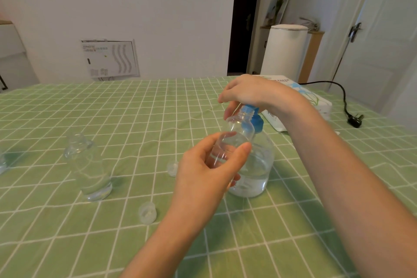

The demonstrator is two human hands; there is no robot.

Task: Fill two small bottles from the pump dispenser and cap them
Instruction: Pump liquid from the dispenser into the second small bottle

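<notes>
My left hand (203, 171) grips a small clear bottle (234, 133), tilted, its open neck right under the blue pump nozzle. The pump dispenser (257, 165) is a clear round bottle with a blue top and some clear liquid in it. My right hand (246, 92) rests on top of the blue pump head, fingers curled down over it. A second clear bottle (90, 165) stands uncapped at the left on the green checked tablecloth (135, 115). Two clear caps lie on the cloth, one (147, 212) near my left forearm and one (172, 168) behind my left hand.
A white tissue pack (316, 106) lies behind the dispenser at the right. A black cable with a plug (354, 119) lies at the table's far right edge. Part of another clear object (2, 162) shows at the left edge.
</notes>
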